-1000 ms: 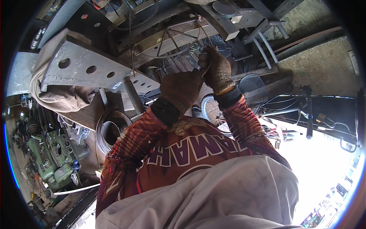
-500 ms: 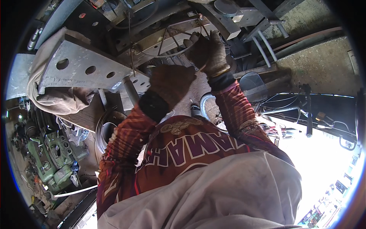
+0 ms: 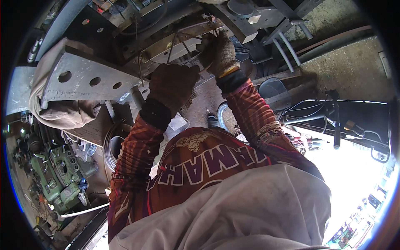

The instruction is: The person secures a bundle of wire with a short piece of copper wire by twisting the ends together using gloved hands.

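Gloved left hand (image 3: pixel 173 85) and gloved right hand (image 3: pixel 218 54) near each other, a thin wire (image 3: pixel 203 70) between them.
Both hands look curled, though from here I cannot tell what the fingers pinch. Thin rods (image 3: pixel 183 44) stand just beyond; a grey beam (image 3: pixel 89 79) with round holes juts out to the left.

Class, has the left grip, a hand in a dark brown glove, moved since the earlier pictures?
Yes. The left grip has moved left and slightly up, judged against the grey metal plate with round holes.
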